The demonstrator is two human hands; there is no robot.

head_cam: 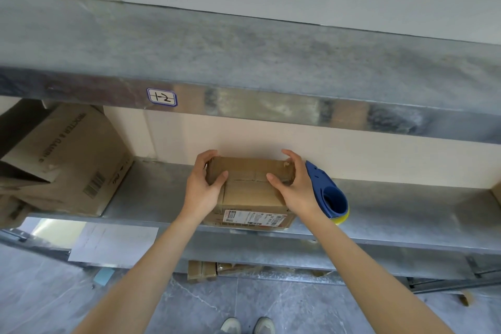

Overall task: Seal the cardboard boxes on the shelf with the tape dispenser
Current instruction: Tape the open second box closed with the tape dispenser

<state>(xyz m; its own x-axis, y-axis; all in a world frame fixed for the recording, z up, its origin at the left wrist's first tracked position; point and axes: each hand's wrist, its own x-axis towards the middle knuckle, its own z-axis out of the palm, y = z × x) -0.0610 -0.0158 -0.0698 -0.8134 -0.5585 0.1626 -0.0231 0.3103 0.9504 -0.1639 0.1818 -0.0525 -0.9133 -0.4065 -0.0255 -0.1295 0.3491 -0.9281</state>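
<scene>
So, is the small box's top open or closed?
Closed: the small box has its flaps lying flat, meeting at a middle seam.

Hidden, cropped and unreadable parts
The right hand (295,190) covers the left side of the blue plastic tape dispenser (329,195). Print on the white shipping label (253,217) of the small brown cardboard box (249,192) is too small to read. The large brown cardboard carton (67,160) runs off the left edge.

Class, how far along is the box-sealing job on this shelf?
Done: the flaps of the small box are closed; tape over its seam cannot be told. In hand: the left hand and right hand grip that box. Left: the tape dispenser lies unheld beside it, and the large box has an open flap.
</scene>
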